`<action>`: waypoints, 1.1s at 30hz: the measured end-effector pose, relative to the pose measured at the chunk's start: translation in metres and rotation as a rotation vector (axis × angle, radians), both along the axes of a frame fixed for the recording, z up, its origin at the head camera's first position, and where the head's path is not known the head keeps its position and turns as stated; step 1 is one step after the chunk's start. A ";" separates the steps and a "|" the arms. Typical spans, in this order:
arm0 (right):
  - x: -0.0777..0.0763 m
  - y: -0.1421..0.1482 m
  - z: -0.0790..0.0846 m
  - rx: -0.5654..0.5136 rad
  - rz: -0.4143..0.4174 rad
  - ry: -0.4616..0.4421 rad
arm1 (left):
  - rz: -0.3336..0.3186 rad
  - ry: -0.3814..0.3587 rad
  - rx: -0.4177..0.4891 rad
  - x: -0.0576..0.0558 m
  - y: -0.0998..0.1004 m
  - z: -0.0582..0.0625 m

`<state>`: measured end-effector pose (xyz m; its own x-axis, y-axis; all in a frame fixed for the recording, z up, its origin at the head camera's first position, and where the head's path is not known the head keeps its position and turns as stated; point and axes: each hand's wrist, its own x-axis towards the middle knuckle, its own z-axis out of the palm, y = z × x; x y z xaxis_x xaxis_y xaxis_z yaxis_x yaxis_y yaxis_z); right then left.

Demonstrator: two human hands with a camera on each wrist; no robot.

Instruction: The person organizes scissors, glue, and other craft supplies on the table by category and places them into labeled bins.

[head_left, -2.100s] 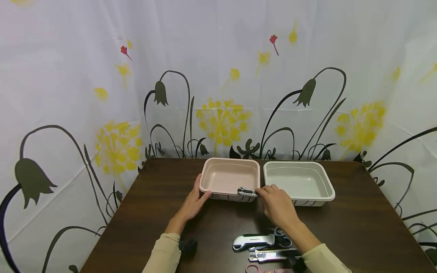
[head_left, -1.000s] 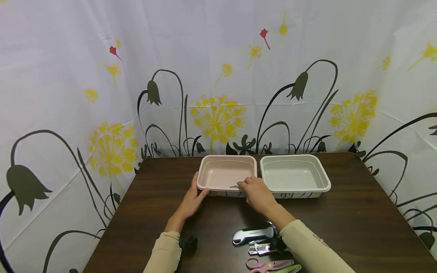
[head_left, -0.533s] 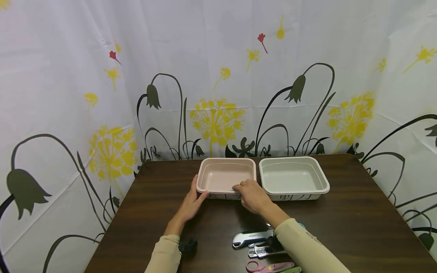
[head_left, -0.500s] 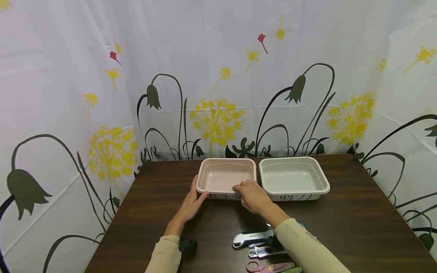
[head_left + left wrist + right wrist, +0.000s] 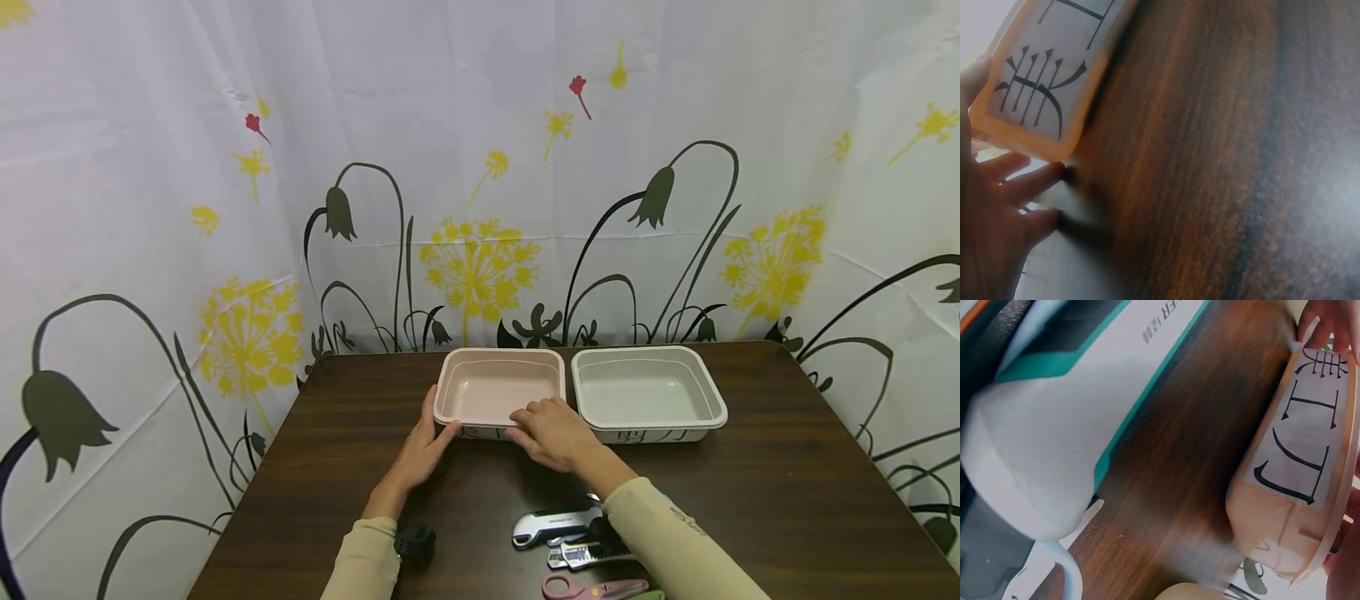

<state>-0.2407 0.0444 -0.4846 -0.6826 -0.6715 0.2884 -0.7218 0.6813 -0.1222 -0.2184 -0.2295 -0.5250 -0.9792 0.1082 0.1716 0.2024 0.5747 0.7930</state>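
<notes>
My left hand (image 5: 414, 454) rests at the near left corner of the pink bin (image 5: 498, 385). Its fingers lie extended along the left wall, with the thumb at the front rim; the left wrist view shows this hand (image 5: 1007, 200) spread at the bin's corner (image 5: 1094, 81). My right hand (image 5: 553, 433) is over the front right rim, fingers reaching inside and thumb apart from them outside the front wall. No held object shows in it. The craft knife seen earlier is hidden, and whether it lies in the bin is not visible.
A pale green-grey bin (image 5: 648, 387) stands to the right. In front lie a white-and-teal utility knife (image 5: 551, 525), a snap-off cutter (image 5: 581, 554), pink scissors (image 5: 573, 588) and a light green item (image 5: 651, 595). My right sleeve (image 5: 678, 537) covers part of this group.
The right hand has carried a small craft knife over the pink bin's front rim and down inside; its thumb has now spread from the fingers. The left hand stays at the bin's corner.
</notes>
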 end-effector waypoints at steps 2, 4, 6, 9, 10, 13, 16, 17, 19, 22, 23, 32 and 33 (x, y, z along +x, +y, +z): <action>0.001 0.000 0.000 0.007 0.006 -0.022 | 0.003 -0.005 -0.003 0.001 0.001 -0.001; 0.001 -0.001 -0.002 0.020 0.009 -0.039 | 0.006 -0.011 -0.006 0.001 0.001 -0.001; 0.001 -0.002 -0.003 0.030 0.010 -0.062 | 0.012 -0.009 -0.009 0.001 0.002 -0.003; -0.001 -0.003 -0.005 0.042 0.010 -0.083 | 0.015 -0.007 -0.011 0.002 0.002 -0.004; -0.001 -0.003 -0.005 0.045 0.012 -0.088 | 0.015 -0.006 -0.009 0.002 0.002 -0.004; -0.002 -0.001 -0.004 0.048 0.019 -0.087 | 0.016 -0.007 -0.005 0.003 0.002 -0.004; -0.001 0.003 -0.003 0.046 0.027 -0.063 | 0.015 -0.008 0.002 0.003 0.003 -0.003; -0.001 0.004 -0.002 0.041 0.030 -0.055 | 0.013 -0.005 0.002 0.002 0.003 -0.002; -0.001 0.007 -0.001 0.027 0.039 -0.036 | 0.008 0.001 0.000 0.001 0.003 -0.001; 0.001 0.011 0.002 -0.012 0.052 -0.019 | 0.003 0.006 0.003 0.000 0.003 0.002; 0.002 0.012 0.003 -0.024 0.055 -0.016 | 0.002 0.009 0.002 -0.001 0.003 0.002; 0.021 0.025 0.011 -0.125 0.095 0.034 | 0.013 -0.003 -0.006 0.000 0.000 0.001; 0.024 0.027 0.012 -0.138 0.099 0.041 | 0.010 -0.001 -0.005 0.001 0.000 0.001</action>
<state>-0.2170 0.0718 -0.4731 -0.6014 -0.6867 0.4083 -0.7905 0.5858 -0.1790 -0.2179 -0.2295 -0.5236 -0.9804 0.0997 0.1698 0.1959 0.5809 0.7900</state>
